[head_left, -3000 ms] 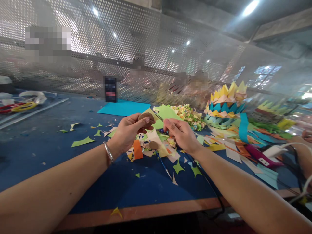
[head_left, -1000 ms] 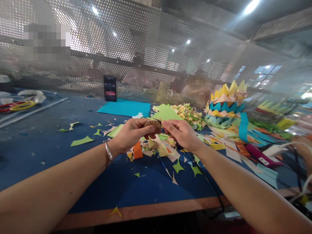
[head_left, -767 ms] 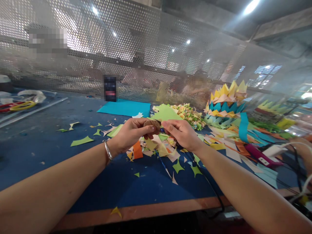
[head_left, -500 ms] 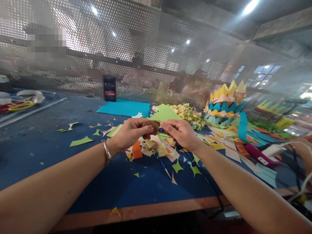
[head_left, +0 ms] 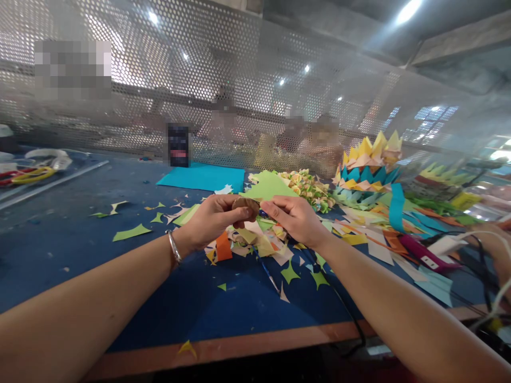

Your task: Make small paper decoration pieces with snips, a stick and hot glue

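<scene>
Held between the thumb and fingers of my left hand (head_left: 209, 219) is a small, rounded brown piece (head_left: 248, 204), whose exact kind I cannot tell. My right hand (head_left: 295, 218) is closed in a pinch close to the right edge of that piece. Its fingertips seem to meet a thin dark tip there, mostly hidden by the fingers. Under both hands lies a heap of paper scraps (head_left: 261, 243) in cream, yellow and orange. A thin blue stick-like tool (head_left: 268, 272) slants out of the heap toward me.
Behind my hands lie a blue sheet (head_left: 203, 177), a green sheet (head_left: 271, 184) and many small folded paper pieces (head_left: 309, 186). Stacked zigzag paper strips (head_left: 369, 173) stand at right, near a magenta power strip (head_left: 425, 252) with cables. Scissors (head_left: 34, 175) lie far left.
Both hands stay almost in place around the brown piece, which looks slightly turned. The whole view has shifted very slightly.
</scene>
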`<state>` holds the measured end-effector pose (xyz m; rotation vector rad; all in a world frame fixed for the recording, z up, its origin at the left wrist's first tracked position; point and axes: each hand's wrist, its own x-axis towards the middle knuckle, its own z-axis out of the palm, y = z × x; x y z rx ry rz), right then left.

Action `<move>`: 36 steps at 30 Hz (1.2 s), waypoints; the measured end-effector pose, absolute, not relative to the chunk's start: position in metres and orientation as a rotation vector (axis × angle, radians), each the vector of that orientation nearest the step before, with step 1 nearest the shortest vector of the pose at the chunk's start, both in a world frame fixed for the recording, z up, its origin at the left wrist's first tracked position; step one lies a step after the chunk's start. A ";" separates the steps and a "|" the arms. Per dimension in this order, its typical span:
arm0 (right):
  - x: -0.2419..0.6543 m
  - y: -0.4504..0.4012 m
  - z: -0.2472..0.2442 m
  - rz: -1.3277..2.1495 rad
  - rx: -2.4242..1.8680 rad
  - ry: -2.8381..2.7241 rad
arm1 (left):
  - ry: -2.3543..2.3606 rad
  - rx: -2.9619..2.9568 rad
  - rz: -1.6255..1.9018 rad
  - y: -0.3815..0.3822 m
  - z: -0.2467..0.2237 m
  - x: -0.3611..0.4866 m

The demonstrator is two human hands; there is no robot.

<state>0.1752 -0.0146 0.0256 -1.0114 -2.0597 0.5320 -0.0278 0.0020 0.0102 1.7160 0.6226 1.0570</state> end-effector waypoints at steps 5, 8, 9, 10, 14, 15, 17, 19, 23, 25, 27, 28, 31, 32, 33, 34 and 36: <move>0.176 -0.014 0.024 0.518 -1.017 -2.066 | 0.639 1.716 1.039 0.000 0.013 -0.028; 0.177 -0.014 0.024 0.510 -1.015 -2.082 | 0.661 1.728 1.027 -0.001 0.015 -0.028; 0.177 -0.014 0.024 0.512 -1.014 -2.083 | 0.662 1.732 1.026 -0.002 0.016 -0.028; 0.176 -0.014 0.024 0.512 -1.014 -2.082 | 0.659 1.738 1.024 -0.002 0.016 -0.028; 0.176 -0.014 0.024 0.496 -1.016 -2.089 | 0.670 1.743 1.018 -0.002 0.017 -0.028; 0.176 -0.014 0.024 0.494 -1.014 -2.091 | 0.680 1.737 1.019 -0.002 0.017 -0.028; 0.176 -0.014 0.024 0.497 -1.009 -2.092 | 0.691 1.723 1.022 -0.002 0.016 -0.028; 0.177 -0.014 0.024 0.499 -1.006 -2.091 | 0.678 1.714 1.024 -0.001 0.016 -0.028; 0.177 -0.014 0.024 0.497 -1.008 -2.087 | 0.656 1.704 1.007 0.000 0.014 -0.029; 0.177 -0.013 0.024 0.497 -1.008 -2.091 | 0.649 1.707 0.993 0.001 0.014 -0.030; 0.178 -0.013 0.024 0.495 -1.004 -2.103 | 0.644 1.709 0.981 0.002 0.014 -0.031; 0.178 -0.013 0.024 0.493 -1.002 -2.109 | 0.645 1.710 0.976 0.002 0.014 -0.031; 0.178 -0.012 0.023 0.480 -0.999 -2.118 | 0.667 1.704 0.973 0.003 0.013 -0.031; 0.178 -0.012 0.023 0.478 -1.000 -2.115 | 0.673 1.702 0.976 0.003 0.013 -0.031; 0.178 -0.012 0.023 0.480 -1.002 -2.110 | 0.676 1.704 0.977 0.003 0.013 -0.031; 0.178 -0.012 0.023 0.485 -1.004 -2.106 | 0.676 1.709 0.977 0.003 0.012 -0.031; 0.177 -0.012 0.023 0.491 -1.008 -2.101 | 0.668 1.733 0.970 0.004 0.012 -0.030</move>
